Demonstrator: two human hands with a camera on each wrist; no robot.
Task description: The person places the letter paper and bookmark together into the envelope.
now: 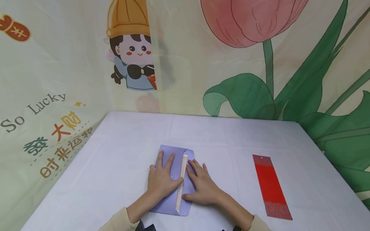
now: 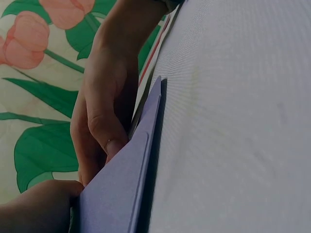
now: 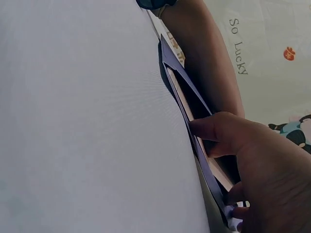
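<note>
A purple paper envelope [image 1: 177, 155] lies on the table, its long side pointing away from me. A pale cream strip [image 1: 179, 197] runs lengthwise along the flap on its right side. My left hand [image 1: 162, 181] rests on the envelope body with fingers spread, its thumb reaching the strip. Just right of the strip, my right hand [image 1: 203, 187] touches the flap with its thumb and fingertips. In the left wrist view the envelope [image 2: 116, 189] stands slightly off the cloth along one edge. The right wrist view shows my right hand [image 3: 272, 165] with its thumb at the flap's edge.
On the right of the white-covered table [image 1: 225, 141] lies a long red paper piece [image 1: 270, 184] with patterned ends and a small hole at the top. A printed curtain [image 1: 185, 57] with tulips and a cartoon figure hangs behind and beside the table.
</note>
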